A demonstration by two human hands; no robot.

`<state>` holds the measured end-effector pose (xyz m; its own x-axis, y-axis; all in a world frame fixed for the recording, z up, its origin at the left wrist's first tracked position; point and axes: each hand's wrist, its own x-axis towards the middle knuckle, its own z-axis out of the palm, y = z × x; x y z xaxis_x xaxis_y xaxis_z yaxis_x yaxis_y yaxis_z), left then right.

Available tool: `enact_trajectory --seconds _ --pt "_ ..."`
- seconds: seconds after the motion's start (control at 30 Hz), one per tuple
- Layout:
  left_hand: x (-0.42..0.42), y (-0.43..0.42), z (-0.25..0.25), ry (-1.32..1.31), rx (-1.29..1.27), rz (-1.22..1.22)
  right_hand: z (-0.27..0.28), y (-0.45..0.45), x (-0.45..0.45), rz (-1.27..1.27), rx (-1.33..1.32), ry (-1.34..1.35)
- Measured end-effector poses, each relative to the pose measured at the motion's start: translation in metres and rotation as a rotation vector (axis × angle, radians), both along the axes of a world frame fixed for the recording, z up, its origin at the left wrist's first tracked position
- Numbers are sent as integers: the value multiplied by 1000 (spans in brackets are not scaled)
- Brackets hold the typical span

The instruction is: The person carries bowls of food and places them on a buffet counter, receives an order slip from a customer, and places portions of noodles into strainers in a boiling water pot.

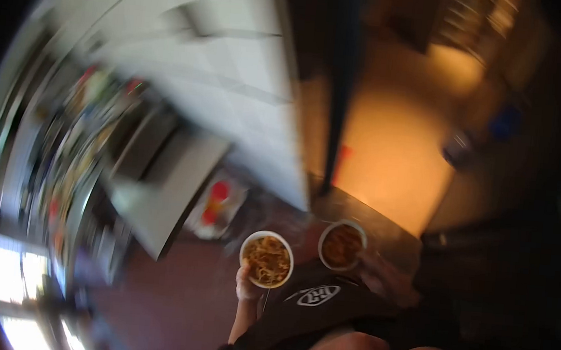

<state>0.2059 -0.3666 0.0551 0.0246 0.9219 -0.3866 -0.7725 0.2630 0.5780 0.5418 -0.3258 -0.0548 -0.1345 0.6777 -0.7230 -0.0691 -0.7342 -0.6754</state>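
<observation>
My left hand (pixel 249 285) is closed on the side of a round white bowl (pixel 266 260) filled with noodles in a brownish sauce. On the other side, my right hand (pixel 382 275) grips the edge of a second pale bowl (pixel 342 246), which holds reddish-brown food. Both bowls are apart from each other, in front of the dark apron (pixel 329 306) with a white logo. Shadow and blur partly hide the right hand's fingers.
A tall white panel (pixel 236 71) stands ahead on the left, beside a warmly lit doorway floor (pixel 396 152). Blurred shelves with packed goods (pixel 76 144) line the left. A white bag with red marks (pixel 217 209) lies near a grey box-like unit (pixel 165 198) on reddish floor (pixel 156 304).
</observation>
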Motion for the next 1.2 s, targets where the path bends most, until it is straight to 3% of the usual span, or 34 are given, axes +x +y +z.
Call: enact_trajectory --seconds 0.13,0.17,0.2,0.3,0.43,0.47,0.53,0.57,0.63,0.7,0.77,0.83,0.87,0.93,0.97,1.0,1.03,1.2 --pt "-25 8 14 103 -108 -356 -8 -77 -24 -317 -71 -24" --pt "-66 27 27 120 -155 -410 6 -84 -57 -361 -59 -73" --pt "-66 42 32 270 -174 -502 8 -93 -64 -389 -40 -115" --pt "-49 73 53 68 -106 -733 8 -115 -83 -465 151 -293" --pt "-63 98 13 -15 -160 -855 -21 -163 -127 -576 391 -494" --pt "-59 106 0 -101 -134 -887 -24 -169 -132 -655 350 -463" --pt "-63 133 -44 -26 -89 -975 -26 -169 -146 -886 181 -309" --pt "-80 149 -114 354 253 -973 -27 -166 -156 -1042 48 -182" --pt "-64 173 -142 465 366 -951 -43 -165 -154 -1261 -67 -28" --pt "-28 180 -58 8 -165 -892 -49 -172 -162 -1351 -64 -39" --pt "-11 201 -55 5 -90 -935 3 -140 -161 -1431 -71 -99" --pt "3 220 -56 -35 24 -974 -10 -141 -161 -1454 -94 -195" --pt "6 212 -103 -38 84 -961 -60 -157 -164 -1453 -87 -234" --pt "16 227 -124 -34 52 -930 -66 -161 -160 -1600 -46 -21" --pt "9 227 -126 -51 86 -929 -102 -175 -167 -1595 60 -112" --pt "11 228 -128 -88 132 -919 -59 -166 -173 -1655 141 -49" --pt "2 233 -142 -123 153 -912 -54 -172 -173 -1597 91 -39" --pt "10 222 -147 59 132 -682 -74 -193 -112 -1536 72 29"
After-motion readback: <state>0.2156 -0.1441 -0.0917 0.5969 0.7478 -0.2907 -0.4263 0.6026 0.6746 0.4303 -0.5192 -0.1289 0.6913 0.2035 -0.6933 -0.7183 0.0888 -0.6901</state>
